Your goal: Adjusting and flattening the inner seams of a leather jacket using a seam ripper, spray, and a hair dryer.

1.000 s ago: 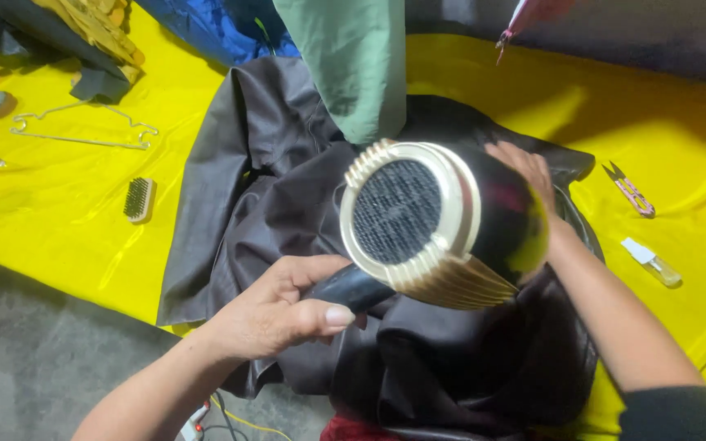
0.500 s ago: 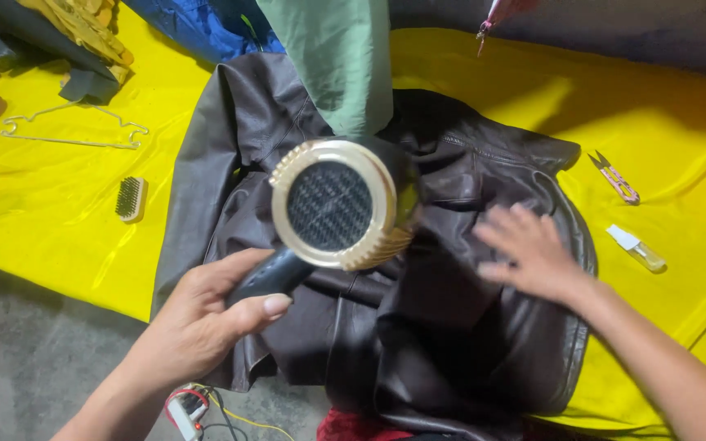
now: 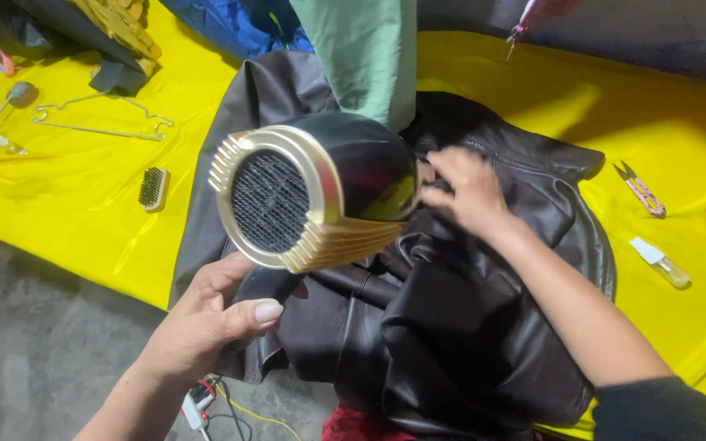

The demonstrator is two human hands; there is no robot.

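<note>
Both forearms bare; dark sleeve (image 3: 663, 412) at R elbow.

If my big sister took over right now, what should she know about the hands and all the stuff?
Left hand: gripping the handle of the black and gold hair dryer, its mesh back facing the camera.
Right hand: open, flat on the dark leather jacket.
The jacket lies spread on the yellow cover. Brush and wire hanger lie left; snips and small bottle lie right.
Done or left: cannot tell from this view.
</note>
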